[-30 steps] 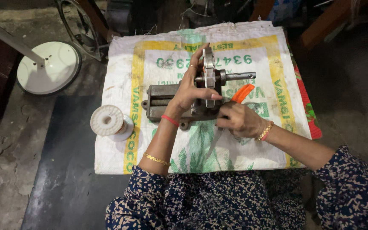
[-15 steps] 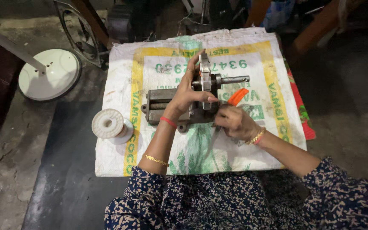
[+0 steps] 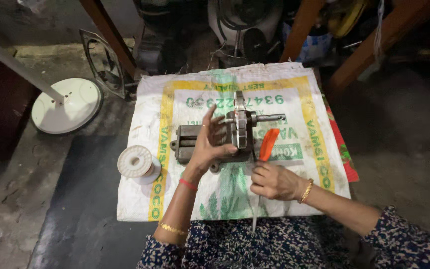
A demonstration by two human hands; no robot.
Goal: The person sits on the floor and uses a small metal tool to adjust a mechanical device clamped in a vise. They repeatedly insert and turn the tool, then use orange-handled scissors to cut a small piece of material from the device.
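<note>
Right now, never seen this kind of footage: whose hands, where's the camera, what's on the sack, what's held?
One view only: a camera worn on the person's head, looking down at their own two bare hands; no robot is involved. They work over a white woven plastic sack with yellow border spread flat. On it sits a grey metal vise clamping a small metal motor core with a shaft. The left hand rests on that core. The right hand grips an orange-handled screwdriver, its thin shaft pointing back toward the person. A white spool of thin wire stands at the sack's left edge.

Orange-handled tool (image 3: 268, 144); white spool (image 3: 135, 162); yellow-bordered white sack (image 3: 175, 99); grey vise (image 3: 187, 142).
</note>
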